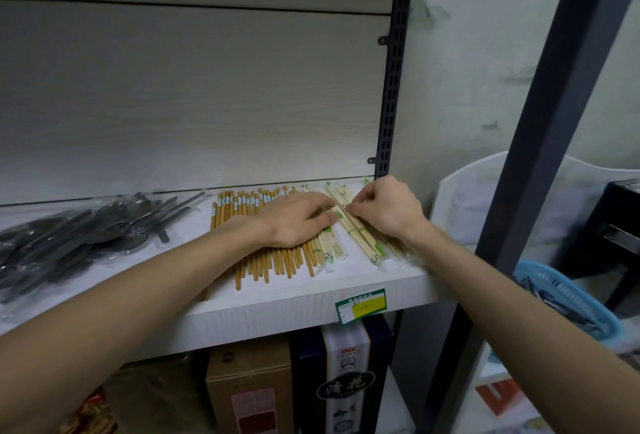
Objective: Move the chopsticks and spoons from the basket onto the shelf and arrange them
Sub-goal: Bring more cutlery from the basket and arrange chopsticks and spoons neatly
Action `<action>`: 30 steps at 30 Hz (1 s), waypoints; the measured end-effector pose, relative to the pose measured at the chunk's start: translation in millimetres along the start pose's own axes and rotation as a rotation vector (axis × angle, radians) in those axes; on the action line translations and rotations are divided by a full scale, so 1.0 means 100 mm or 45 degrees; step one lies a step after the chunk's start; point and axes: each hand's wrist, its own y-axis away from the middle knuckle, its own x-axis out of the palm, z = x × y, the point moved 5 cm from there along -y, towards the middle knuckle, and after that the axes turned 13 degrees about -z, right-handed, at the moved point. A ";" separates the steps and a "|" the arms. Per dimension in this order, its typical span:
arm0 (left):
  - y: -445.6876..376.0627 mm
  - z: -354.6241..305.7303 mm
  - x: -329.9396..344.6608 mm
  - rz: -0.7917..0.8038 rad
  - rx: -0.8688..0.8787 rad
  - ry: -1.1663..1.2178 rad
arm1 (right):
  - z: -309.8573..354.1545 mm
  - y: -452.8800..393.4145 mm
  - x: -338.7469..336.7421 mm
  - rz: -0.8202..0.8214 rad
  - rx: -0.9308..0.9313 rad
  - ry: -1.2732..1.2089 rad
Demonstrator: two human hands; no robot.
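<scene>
Bamboo chopsticks (263, 257) lay in a row on the white shelf (277, 309), with paler wrapped pairs (353, 229) beside them toward the right. The left hand (294, 220) rested flat across the row, fingers straight. The right hand (384, 208) pinched one wrapped pair. Bagged spoons (86, 229) were piled at the shelf's left. A blue basket (568, 298) sat lower right.

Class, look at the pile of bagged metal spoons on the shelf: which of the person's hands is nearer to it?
Left. The left hand rests on chopsticks just right of the spoons; the right hand lies farther right.
</scene>
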 end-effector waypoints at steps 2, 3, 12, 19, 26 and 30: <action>0.01 0.04 -0.01 -0.022 -0.032 -0.002 | 0.03 0.03 0.00 -0.019 -0.084 0.030; 0.02 0.04 -0.02 -0.025 -0.045 0.006 | 0.06 0.04 0.00 -0.027 -0.129 0.045; 0.02 -0.11 -0.05 -0.035 -0.021 -0.021 | 0.17 0.15 0.00 0.028 -0.398 0.121; -0.01 -0.04 -0.02 -0.078 -0.077 -0.005 | 0.06 0.13 0.05 0.075 -0.364 0.105; 0.00 -0.02 -0.01 -0.077 -0.147 0.027 | 0.11 0.13 0.01 0.085 -0.147 0.023; 0.00 -0.01 0.00 -0.071 -0.132 0.017 | 0.10 0.13 -0.03 0.000 0.005 -0.091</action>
